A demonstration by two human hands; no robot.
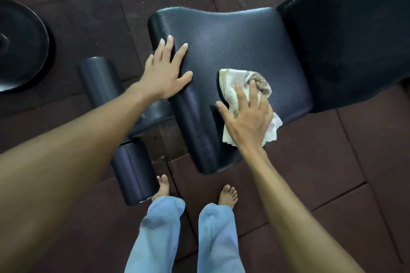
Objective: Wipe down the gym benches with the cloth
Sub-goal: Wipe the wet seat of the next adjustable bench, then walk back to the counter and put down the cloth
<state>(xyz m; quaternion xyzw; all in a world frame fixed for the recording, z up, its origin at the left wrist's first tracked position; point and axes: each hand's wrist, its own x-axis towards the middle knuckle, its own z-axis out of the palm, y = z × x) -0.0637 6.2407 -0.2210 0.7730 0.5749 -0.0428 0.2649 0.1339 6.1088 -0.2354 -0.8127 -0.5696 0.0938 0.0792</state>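
Observation:
A black textured bench seat pad (233, 46) lies in the middle of the view, with the darker back pad (350, 46) joined on its right. My left hand (166, 71) rests flat on the seat's left edge, fingers spread, holding nothing. My right hand (246, 115) presses a crumpled off-white cloth (230, 86) onto the seat's near right part. The cloth sticks out beyond the fingers and under the palm, partly hidden by the hand.
Two black foam leg rollers (99, 80) (133, 170) stick out left of the seat. A black weight plate (20, 46) lies on the floor at far left. Dark rubber floor tiles (321, 162) surround the bench. My bare feet (228, 197) stand just before the seat.

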